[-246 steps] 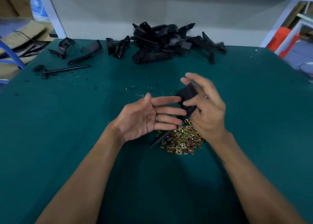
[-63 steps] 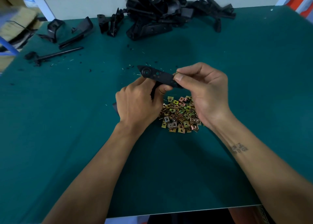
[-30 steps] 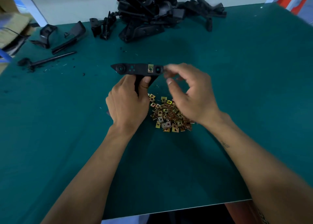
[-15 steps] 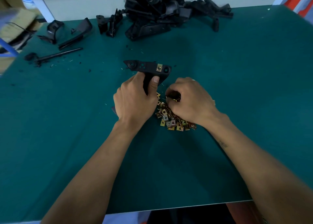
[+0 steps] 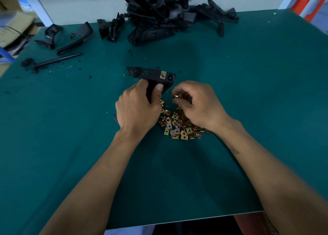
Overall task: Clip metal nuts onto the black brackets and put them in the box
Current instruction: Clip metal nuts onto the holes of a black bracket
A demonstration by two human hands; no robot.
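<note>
Head cam looks down on a green table (image 5: 248, 96) with both of the person's bare arms reaching in. Far off to the left of the grip there's a thin black rod (image 5: 55, 62) lying flat, plus a couple of loose black parts (image 5: 78, 37) just behind it near the table's back edge. Behind the hands, up against the wall, sits a big tangled pile of black brackets (image 5: 165, 16).

The left hand (image 5: 136, 110) has its fingers and thumb wrapped round the stem of one black bracket (image 5: 150, 74), holding it up so the flat bar sticks out above the knuckles. One brass-coloured clipped nut (image 5: 162, 74) already sits on that bar, toward its right end, just above the thumb.

Right beside it, the right hand (image 5: 198, 105) is curled over, thumb and fingertips pinching a single metal nut (image 5: 175, 96), close to the bracket's right end but not touching it.

Under and between both hands, slightly toward the person, is the heap of loose nuts (image 5: 179, 124), partly covered by the right wrist. No box in shot, so can't say where that is.
</note>
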